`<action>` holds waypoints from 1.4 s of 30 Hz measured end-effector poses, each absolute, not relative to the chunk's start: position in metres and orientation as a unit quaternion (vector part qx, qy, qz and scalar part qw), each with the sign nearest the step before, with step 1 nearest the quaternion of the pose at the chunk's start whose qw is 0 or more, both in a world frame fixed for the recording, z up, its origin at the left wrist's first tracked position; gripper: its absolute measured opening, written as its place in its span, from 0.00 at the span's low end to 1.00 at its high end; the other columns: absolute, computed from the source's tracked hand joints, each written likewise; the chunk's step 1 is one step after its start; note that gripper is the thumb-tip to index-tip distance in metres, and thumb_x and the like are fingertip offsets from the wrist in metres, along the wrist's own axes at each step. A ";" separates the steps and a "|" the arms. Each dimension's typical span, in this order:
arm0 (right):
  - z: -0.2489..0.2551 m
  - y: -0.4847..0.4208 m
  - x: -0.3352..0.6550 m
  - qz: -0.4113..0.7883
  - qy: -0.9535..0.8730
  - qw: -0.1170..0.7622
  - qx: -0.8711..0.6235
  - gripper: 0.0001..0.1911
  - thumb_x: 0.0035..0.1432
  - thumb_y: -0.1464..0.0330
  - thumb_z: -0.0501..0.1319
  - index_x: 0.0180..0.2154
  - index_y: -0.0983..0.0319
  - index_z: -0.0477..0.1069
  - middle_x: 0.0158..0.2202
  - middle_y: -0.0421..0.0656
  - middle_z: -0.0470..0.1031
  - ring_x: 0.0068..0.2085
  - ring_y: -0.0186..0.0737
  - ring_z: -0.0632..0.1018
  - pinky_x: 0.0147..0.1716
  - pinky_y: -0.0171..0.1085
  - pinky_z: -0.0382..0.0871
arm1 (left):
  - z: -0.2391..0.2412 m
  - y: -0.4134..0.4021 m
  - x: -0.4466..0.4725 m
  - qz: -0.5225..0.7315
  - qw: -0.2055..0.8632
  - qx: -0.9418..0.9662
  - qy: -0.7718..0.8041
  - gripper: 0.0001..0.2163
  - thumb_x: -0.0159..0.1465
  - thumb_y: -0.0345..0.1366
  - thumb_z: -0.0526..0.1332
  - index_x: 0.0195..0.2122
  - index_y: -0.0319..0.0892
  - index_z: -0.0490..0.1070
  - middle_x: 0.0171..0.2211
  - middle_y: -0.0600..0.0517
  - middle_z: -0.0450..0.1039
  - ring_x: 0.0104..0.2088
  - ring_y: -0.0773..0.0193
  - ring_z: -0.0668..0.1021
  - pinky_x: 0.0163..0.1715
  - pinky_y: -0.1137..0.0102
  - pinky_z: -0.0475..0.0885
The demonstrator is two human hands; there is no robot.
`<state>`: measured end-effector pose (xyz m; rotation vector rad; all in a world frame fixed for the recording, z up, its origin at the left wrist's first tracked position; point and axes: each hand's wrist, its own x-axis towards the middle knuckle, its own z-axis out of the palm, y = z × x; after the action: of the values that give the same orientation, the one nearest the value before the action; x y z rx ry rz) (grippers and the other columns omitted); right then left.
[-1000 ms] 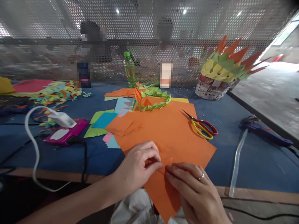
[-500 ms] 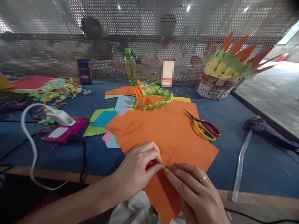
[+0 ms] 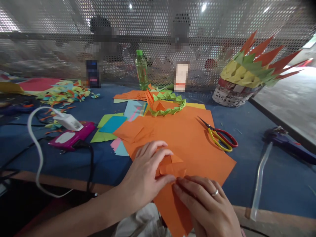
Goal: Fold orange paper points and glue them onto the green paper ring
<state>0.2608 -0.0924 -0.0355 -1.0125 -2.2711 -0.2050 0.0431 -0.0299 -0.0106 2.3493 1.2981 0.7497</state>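
Observation:
Orange paper sheets [image 3: 187,131] lie spread before me, overhanging the table's front edge. A small folded piece of orange paper [image 3: 172,168] rests on them between my hands. My left hand [image 3: 148,168] arches over its left side, with index finger and thumb apart and the thumb tip at its near edge. My right hand [image 3: 204,200], a ring on one finger, has its fingers together and pinches at the near edge of that piece; part of the grip is hidden. Scissors [image 3: 218,135] with red and yellow handles lie on the right of the sheets.
A green folded-paper ring [image 3: 170,112] sits behind, near a bottle [image 3: 141,70]. Far right stand a spiky paper crown [image 3: 247,72] and a glue gun [image 3: 288,143] with a glue stick. A pink power strip [image 3: 71,135], cables and paper scraps [image 3: 66,90] are left.
My left hand's fingers have opened and lifted from a pinch, exposing more of the small folded piece. The right hand stays at its near edge. The view has shifted slightly left.

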 end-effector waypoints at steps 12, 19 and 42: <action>-0.045 -0.095 0.259 -0.064 -0.848 0.346 -0.398 0.16 0.72 0.68 0.53 0.51 0.56 0.78 0.50 0.35 0.82 0.49 0.38 0.78 0.46 0.37 0.66 | -0.016 -0.030 0.038 0.238 0.135 0.833 0.481 0.23 0.62 0.37 0.71 0.56 0.51 0.64 0.64 0.48 0.62 0.63 0.45 0.66 0.60 0.45 0.64; -0.038 -0.091 0.259 -0.063 -0.859 0.330 -0.386 0.16 0.72 0.68 0.53 0.50 0.59 0.79 0.49 0.37 0.82 0.49 0.37 0.77 0.45 0.36 0.66 | -0.021 -0.030 0.026 0.238 0.112 0.838 0.478 0.16 0.70 0.37 0.61 0.58 0.50 0.62 0.66 0.45 0.60 0.66 0.47 0.64 0.63 0.46 0.62; -0.030 -0.097 0.256 -0.053 -0.849 0.349 -0.394 0.18 0.64 0.76 0.54 0.50 0.59 0.78 0.49 0.38 0.81 0.47 0.36 0.77 0.46 0.35 0.67 | -0.018 -0.033 0.025 0.215 0.049 0.859 0.462 0.22 0.71 0.39 0.60 0.63 0.41 0.61 0.69 0.38 0.56 0.70 0.40 0.57 0.66 0.40 0.59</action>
<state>0.2562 -0.0968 -0.0300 -1.0211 -2.2003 -0.1363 0.0246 -0.0326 -0.0181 2.6167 1.4081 0.6537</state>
